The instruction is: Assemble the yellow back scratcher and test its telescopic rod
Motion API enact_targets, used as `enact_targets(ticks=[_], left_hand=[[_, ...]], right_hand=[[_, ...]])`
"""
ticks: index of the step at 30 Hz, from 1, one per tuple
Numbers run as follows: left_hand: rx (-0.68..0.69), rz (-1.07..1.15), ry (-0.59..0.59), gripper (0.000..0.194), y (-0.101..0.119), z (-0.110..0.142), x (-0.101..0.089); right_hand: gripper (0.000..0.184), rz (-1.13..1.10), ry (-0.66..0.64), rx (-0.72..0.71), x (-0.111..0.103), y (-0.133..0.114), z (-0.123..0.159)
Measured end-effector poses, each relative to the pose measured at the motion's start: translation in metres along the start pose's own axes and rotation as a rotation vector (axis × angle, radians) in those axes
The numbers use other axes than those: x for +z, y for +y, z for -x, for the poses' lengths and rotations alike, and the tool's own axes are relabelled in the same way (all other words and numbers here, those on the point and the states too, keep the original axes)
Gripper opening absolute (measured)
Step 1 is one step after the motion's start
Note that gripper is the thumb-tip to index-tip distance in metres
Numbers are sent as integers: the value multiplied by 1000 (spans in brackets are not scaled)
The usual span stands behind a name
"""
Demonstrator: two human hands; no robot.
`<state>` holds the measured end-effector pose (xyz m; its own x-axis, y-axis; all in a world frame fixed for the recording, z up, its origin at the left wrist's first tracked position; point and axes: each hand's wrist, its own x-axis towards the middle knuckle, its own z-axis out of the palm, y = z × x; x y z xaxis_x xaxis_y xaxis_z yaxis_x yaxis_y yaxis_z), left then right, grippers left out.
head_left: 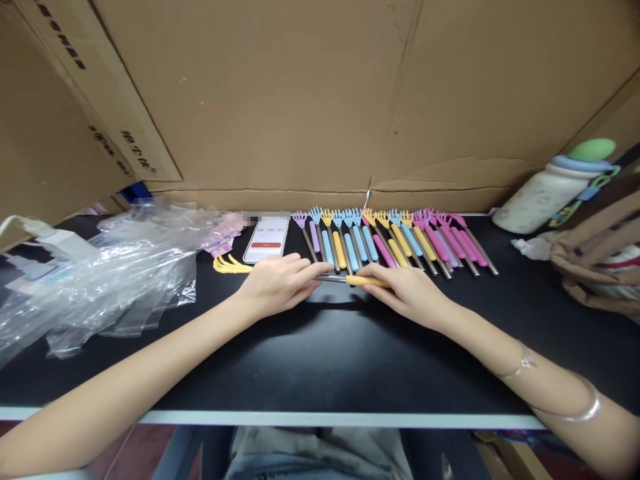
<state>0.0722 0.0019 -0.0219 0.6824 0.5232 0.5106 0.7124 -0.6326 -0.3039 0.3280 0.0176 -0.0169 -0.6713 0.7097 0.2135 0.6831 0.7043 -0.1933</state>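
Note:
Both hands hold one yellow back scratcher (367,281) level above the black table. My left hand (280,283) is closed around its metal rod, and the yellow claw end sticks out to the left of that hand. The fingers of my right hand (407,290) pinch the yellow grip at the other end. A bare stretch of rod shows between the hands. Just beyond them lies a row of back scratchers (375,243) in purple, blue, yellow and pink, claws pointing away from me.
A phone (267,240) with a running timer display lies behind my left hand. Clear plastic bags (125,267) are heaped at the left. On the right are a white bottle (545,193) and a brown bag (595,260). Cardboard (300,100) walls the table's back.

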Motion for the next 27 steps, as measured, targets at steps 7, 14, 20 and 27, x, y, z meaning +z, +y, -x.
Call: enact_targets(ticks=[7, 14, 20, 27], left_hand=[[-109, -22, -184, 30, -18, -2, -15], [-65, 109, -368, 26, -33, 2, -20], [-23, 90, -286, 22, -31, 1, -19], [-41, 113, -208, 24, -32, 4, -7]], right_hand=[[29, 62, 21, -6, -1, 3, 0], [23, 90, 106, -2, -6, 6, 0], [23, 56, 129, 37, -6, 7, 1], [21, 100, 114, 39, -2, 10, 2]])
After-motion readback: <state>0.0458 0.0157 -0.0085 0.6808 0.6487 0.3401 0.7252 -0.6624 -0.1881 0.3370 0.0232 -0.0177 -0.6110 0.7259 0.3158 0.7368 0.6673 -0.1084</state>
